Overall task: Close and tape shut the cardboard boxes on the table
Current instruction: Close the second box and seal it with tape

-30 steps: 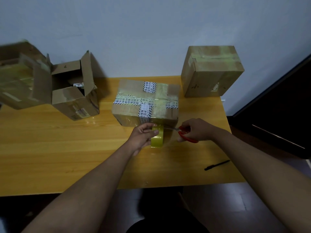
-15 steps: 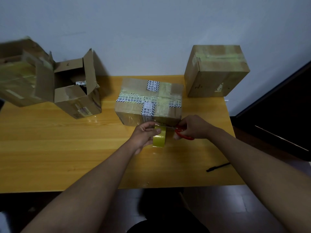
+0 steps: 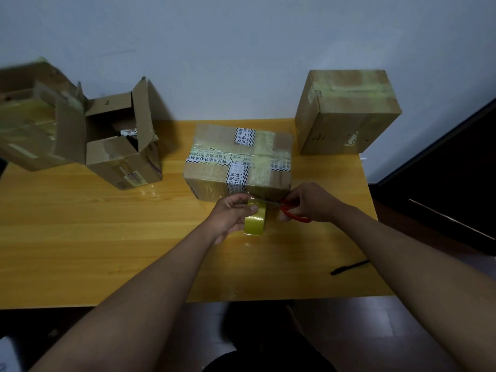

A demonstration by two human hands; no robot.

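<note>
Fingers, left: your left hand [image 3: 231,214] grips the roll of yellowish tape [image 3: 255,220], thumb pressed on its outer band, the other fingers curled behind it. The roll stands on edge at the front foot of the middle box.
Fingers, right: your right hand [image 3: 311,201] is clenched through the red handles of the scissors [image 3: 291,212]. Their blades point left toward the top of the roll, where a short strip of tape runs up to the box. Whether the blades are parted or closed is too small to tell.
Middle box: this cardboard box [image 3: 239,162] sits at the centre of the table, flaps down. Clear tape and white printed tape cross on its top, and one strip comes down the front face to just above your left hand.
Right box: a second closed box [image 3: 346,111] stands at the far right corner of the table, against the wall, with pale tape across its top. It is near the middle box but apart from it.
Left box: an open box [image 3: 126,159] sits to the far left, flaps standing up, something dark and white inside.
Far left: another cardboard box [image 3: 29,124], blurred, leans against the open one.
Table: the yellow wooden table [image 3: 94,237] carries all of this. A black pen [image 3: 349,267] lies near its front right edge, well apart from your hands.
</note>
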